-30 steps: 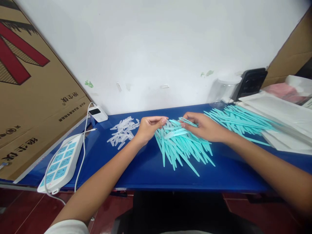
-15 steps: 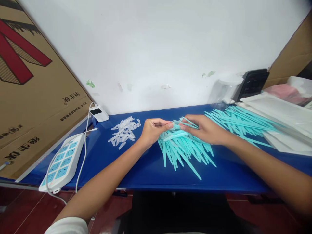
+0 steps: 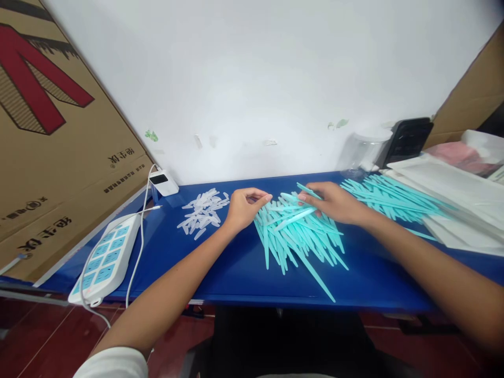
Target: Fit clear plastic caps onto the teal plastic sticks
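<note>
A loose pile of translucent whitish plastic strips [image 3: 203, 211] lies on the glossy blue tabletop [image 3: 232, 273]. The left hand [image 3: 244, 207] has thumb and fingertips together, contents unclear, beside a heap of slender turquoise sticks [image 3: 299, 233]. Above its far right side, the right hand [image 3: 334, 202] clamps a narrow turquoise stick [image 3: 307, 189].
</note>
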A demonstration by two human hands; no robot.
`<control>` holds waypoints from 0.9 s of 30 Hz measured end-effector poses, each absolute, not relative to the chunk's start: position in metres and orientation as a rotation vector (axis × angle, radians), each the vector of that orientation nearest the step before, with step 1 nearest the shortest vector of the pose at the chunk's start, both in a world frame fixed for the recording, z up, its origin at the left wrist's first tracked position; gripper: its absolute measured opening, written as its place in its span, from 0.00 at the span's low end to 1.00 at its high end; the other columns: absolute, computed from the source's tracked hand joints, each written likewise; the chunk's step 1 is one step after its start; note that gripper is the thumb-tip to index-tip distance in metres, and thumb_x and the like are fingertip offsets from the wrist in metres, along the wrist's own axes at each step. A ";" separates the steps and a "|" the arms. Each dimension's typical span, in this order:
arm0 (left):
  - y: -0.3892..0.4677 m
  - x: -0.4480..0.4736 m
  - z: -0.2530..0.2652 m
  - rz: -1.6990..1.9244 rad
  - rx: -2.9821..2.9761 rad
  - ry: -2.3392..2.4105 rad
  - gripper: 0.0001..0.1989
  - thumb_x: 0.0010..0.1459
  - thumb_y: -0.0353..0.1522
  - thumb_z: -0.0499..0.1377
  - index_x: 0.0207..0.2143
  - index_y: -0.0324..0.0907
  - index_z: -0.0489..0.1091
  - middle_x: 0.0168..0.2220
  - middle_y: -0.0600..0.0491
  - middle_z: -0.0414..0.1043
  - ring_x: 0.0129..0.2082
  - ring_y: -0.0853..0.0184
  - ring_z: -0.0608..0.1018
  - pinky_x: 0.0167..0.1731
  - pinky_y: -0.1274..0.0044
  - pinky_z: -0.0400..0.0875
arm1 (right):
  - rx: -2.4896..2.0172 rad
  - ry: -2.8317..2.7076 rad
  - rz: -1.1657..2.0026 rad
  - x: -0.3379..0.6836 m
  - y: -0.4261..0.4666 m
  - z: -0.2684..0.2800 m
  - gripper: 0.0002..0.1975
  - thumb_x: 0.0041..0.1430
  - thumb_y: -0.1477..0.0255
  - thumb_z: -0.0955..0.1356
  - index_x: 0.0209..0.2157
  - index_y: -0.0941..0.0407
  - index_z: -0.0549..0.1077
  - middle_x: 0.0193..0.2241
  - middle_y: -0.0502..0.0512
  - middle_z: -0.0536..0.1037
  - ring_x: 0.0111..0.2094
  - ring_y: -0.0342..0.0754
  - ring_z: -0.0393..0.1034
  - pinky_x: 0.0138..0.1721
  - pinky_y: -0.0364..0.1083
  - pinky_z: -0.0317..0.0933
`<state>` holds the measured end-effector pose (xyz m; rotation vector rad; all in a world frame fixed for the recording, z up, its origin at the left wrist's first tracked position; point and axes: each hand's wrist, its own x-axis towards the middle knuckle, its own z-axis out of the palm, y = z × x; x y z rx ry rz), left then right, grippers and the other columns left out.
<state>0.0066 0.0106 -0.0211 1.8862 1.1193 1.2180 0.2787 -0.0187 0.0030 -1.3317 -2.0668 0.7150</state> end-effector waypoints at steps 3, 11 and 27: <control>0.007 0.008 -0.019 1.192 2.070 1.140 0.12 0.61 0.41 0.67 0.36 0.42 0.83 0.35 0.49 0.84 0.36 0.63 0.83 0.36 0.73 0.73 | -1.327 -2.041 0.733 0.280 -0.014 -0.002 0.27 0.67 0.46 0.64 0.37 0.54 0.80 0.33 0.57 0.83 0.28 0.53 0.75 0.28 0.49 0.65; 0.016 -0.016 0.000 0.968 2.506 1.290 0.12 0.66 0.39 0.62 0.41 0.44 0.82 0.38 0.50 0.84 0.39 0.61 0.82 0.42 0.71 0.72 | -1.322 -1.918 0.448 0.288 -0.009 0.001 0.27 0.72 0.48 0.57 0.42 0.53 0.77 0.30 0.56 0.82 0.31 0.53 0.77 0.37 0.50 0.67; 0.068 -0.113 0.008 0.140 2.299 1.714 0.11 0.52 0.39 0.67 0.36 0.42 0.78 0.35 0.51 0.81 0.32 0.63 0.80 0.31 0.75 0.67 | -1.447 -2.113 0.477 0.297 -0.010 -0.003 0.17 0.73 0.56 0.57 0.37 0.52 0.65 0.39 0.59 0.80 0.41 0.56 0.75 0.41 0.52 0.64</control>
